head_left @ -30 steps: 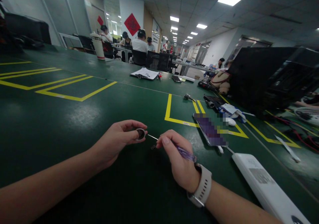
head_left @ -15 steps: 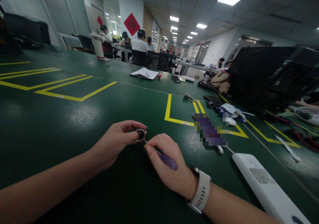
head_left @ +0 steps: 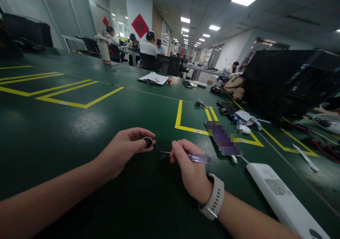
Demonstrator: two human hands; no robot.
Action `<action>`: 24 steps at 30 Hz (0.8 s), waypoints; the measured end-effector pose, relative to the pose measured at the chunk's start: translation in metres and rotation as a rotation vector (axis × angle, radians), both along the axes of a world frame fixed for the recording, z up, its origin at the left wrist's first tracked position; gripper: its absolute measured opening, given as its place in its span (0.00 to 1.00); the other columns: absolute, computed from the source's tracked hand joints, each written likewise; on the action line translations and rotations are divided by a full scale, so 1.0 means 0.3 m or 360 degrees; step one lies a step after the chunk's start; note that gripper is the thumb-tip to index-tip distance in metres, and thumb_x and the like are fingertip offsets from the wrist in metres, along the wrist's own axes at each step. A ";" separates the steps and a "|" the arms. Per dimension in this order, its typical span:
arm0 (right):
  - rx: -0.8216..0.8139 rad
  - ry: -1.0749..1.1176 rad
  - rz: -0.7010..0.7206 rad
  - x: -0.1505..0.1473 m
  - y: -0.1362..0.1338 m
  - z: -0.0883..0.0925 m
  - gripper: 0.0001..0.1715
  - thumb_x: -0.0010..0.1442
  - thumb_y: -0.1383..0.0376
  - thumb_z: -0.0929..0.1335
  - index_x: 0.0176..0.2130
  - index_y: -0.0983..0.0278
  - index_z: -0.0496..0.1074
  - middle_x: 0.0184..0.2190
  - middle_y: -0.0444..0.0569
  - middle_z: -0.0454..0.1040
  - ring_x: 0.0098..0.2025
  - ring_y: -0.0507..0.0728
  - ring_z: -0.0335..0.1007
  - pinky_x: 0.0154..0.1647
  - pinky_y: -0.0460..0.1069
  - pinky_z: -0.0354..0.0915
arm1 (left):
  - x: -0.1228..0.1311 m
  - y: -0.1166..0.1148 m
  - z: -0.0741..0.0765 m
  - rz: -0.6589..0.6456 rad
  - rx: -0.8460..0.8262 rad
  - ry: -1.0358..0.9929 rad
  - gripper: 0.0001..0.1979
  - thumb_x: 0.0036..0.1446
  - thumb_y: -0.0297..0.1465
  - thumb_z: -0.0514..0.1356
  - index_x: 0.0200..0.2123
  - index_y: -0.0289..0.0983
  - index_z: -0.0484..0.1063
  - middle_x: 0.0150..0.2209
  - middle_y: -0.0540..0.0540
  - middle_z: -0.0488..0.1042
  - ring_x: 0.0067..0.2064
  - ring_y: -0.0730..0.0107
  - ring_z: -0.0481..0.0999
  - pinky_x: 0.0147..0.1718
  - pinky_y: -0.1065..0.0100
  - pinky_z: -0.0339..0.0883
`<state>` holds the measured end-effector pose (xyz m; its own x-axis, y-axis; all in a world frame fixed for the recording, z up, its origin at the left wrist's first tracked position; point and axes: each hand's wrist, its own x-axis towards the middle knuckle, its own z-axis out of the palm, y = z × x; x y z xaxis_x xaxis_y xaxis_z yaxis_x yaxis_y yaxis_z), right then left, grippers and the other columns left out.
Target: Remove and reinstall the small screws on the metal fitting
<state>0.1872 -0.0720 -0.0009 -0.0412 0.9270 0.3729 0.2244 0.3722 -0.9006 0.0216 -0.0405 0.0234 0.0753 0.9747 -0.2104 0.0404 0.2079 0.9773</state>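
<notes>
From my end of the feed, I had the left hand (head_left: 126,144) pinched, thumb and fingers closed on a small round part (head_left: 148,143) whose dark hollow face was turned partly toward me. The right hand (head_left: 190,170) was closed pen-fashion on a screwdriver (head_left: 198,157), its purple handle sticking out behind the thumb. The thin shaft pointed left, its tip near the round part but not touching it. Just under that tip I saw tiny rings (head_left: 162,157), apparently lying on the green table (head_left: 117,207). A pale-strapped watch (head_left: 216,196) circled the right wrist. Beyond that hand lay a partly pixelated purple-screened device (head_left: 223,139), with a long white box (head_left: 281,193) nearer me.
</notes>
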 end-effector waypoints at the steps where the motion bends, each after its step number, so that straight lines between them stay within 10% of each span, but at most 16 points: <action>1: -0.0126 0.0072 -0.0030 0.003 0.013 -0.009 0.21 0.60 0.59 0.61 0.19 0.64 0.64 0.16 0.41 0.62 0.21 0.50 0.59 0.23 0.46 0.56 | 0.001 0.001 0.001 0.0000 -0.0007 -0.0003 0.08 0.43 0.26 0.64 0.31 0.35 0.75 0.34 0.45 0.78 0.40 0.62 0.78 0.42 0.65 0.72; 8: -0.0406 0.0418 -0.0134 0.007 0.081 -0.077 0.21 0.58 0.57 0.63 0.18 0.64 0.63 0.13 0.38 0.59 0.16 0.48 0.55 0.17 0.44 0.51 | 0.006 -0.002 0.013 0.0014 -0.0031 -0.0015 0.07 0.44 0.25 0.63 0.30 0.35 0.75 0.35 0.45 0.78 0.41 0.62 0.77 0.40 0.68 0.73; 24: -0.0135 -0.0209 -0.0166 -0.002 0.039 -0.017 0.22 0.62 0.59 0.60 0.20 0.63 0.63 0.16 0.40 0.60 0.21 0.50 0.58 0.22 0.45 0.54 | -0.006 -0.007 0.008 -0.0038 -0.0076 0.0012 0.14 0.44 0.28 0.64 0.38 0.36 0.74 0.42 0.43 0.76 0.45 0.60 0.76 0.47 0.63 0.69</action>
